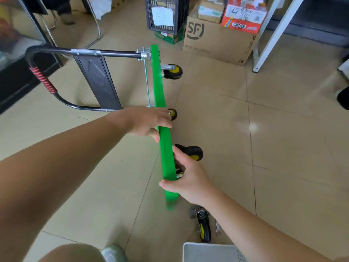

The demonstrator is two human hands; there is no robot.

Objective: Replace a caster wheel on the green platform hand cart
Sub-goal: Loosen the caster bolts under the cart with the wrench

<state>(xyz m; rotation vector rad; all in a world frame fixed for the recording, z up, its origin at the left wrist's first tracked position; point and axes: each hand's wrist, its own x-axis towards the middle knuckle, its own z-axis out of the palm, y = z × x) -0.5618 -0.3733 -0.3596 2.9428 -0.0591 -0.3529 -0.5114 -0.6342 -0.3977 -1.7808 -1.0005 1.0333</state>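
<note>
On the tiled floor [264,129], the green platform hand cart [160,103] stood tipped on one long edge, its length running straight away from the person, with the deck facing left, the wheels facing right and the handle [45,80] stretched out to the left. Both hands held its upper edge. The left hand [147,121] gripped near the middle, fingers curled over beside a small wheel [172,114]. The right hand [190,178] pinched the near end, thumb on the deck side and fingers on the wheel side, close to a mounted caster [194,153]. A loose caster wheel [204,225] lay on the floor just off the cart's near corner, beside a wrench [218,228]. Both lay nearer the right hand, which looked better placed to reach them while the left steadied the cart
</note>
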